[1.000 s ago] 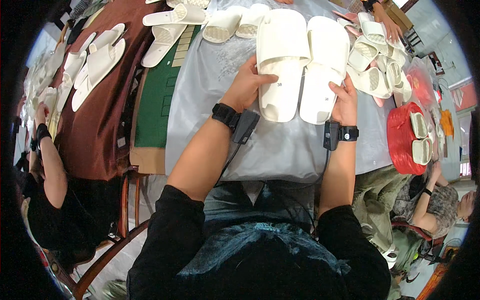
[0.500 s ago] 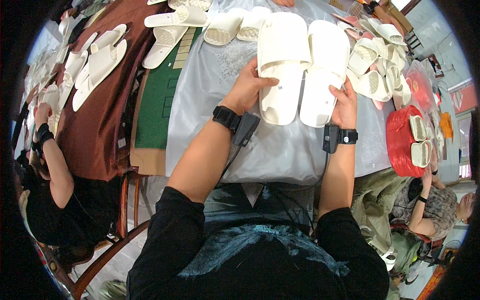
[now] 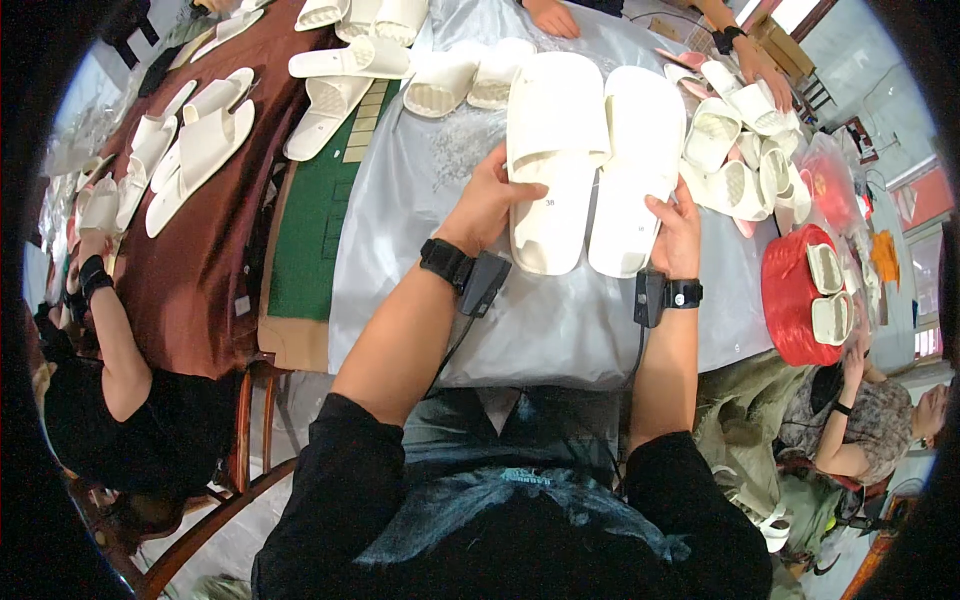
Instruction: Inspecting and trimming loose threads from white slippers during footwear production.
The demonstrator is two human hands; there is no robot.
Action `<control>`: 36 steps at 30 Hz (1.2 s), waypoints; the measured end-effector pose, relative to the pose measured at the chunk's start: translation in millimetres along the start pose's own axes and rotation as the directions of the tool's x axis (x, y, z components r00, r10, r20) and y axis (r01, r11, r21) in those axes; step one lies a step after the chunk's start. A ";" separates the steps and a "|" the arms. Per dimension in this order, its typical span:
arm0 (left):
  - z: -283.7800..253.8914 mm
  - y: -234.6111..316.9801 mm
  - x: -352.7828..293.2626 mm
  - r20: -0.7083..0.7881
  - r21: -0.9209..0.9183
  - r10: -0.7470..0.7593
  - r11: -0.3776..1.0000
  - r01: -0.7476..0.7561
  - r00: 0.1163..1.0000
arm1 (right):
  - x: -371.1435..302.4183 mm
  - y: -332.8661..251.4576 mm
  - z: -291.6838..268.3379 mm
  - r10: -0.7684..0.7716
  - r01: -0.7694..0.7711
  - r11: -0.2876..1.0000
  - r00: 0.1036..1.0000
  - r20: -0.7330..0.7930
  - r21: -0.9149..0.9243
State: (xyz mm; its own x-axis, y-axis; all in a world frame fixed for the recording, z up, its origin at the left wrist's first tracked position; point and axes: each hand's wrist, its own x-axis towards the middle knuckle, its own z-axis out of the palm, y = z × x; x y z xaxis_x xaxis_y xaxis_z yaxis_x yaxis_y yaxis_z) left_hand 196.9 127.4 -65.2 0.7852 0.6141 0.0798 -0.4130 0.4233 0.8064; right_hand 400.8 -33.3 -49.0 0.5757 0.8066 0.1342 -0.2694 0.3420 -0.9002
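Two white slide slippers are held up side by side above the table, toes pointing away from me. My left hand [image 3: 487, 203] grips the left slipper [image 3: 549, 222] by its outer edge, thumb on the footbed. On the other side my right hand [image 3: 676, 232] pinches the outer edge of the right slipper [image 3: 622, 225], its thumb also on top. The fingers beneath both slippers are hidden. Beyond them a pair of white slippers [image 3: 440, 80] rests on the grey plastic sheet [image 3: 400, 290].
White slippers [image 3: 335, 100] lie by the green mat [image 3: 305, 240] and on the brown cloth [image 3: 190, 290] at left. A slipper pile [image 3: 745, 150] and a red round bundle [image 3: 790, 300] stand at right. A co-worker's hand [image 3: 765, 75] reaches over the pile; other people sit at both sides.
The held slippers have shifted slightly left and nearer to me in the picture, along with both hands. A co-worker's hand at the far edge shows more, and another's now reaches over the pile.
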 end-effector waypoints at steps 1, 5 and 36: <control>0.1 -0.3 -0.2 -0.006 -0.008 -0.005 1.000 0.005 1.000 | 0.1 -0.2 0.3 -0.008 0.008 1.000 1.000 0.006 -0.001; -0.8 -2.0 0.6 -0.024 -0.036 0.002 0.999 -0.003 1.000 | 0.0 0.5 1.9 -0.001 0.001 1.000 1.000 -0.003 0.021; 0.7 0.9 -2.4 0.010 -0.038 0.008 0.999 -0.007 1.000 | 0.4 2.4 -0.9 -0.019 0.018 0.998 1.000 0.015 0.062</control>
State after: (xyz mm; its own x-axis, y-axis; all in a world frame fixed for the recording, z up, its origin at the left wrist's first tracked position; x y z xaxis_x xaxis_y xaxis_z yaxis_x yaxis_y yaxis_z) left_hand 195.0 125.8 -64.2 0.7865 0.6107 0.0916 -0.4357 0.4437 0.7831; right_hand 401.1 -32.5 -51.5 0.5692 0.8070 0.1572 -0.3061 0.3855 -0.8705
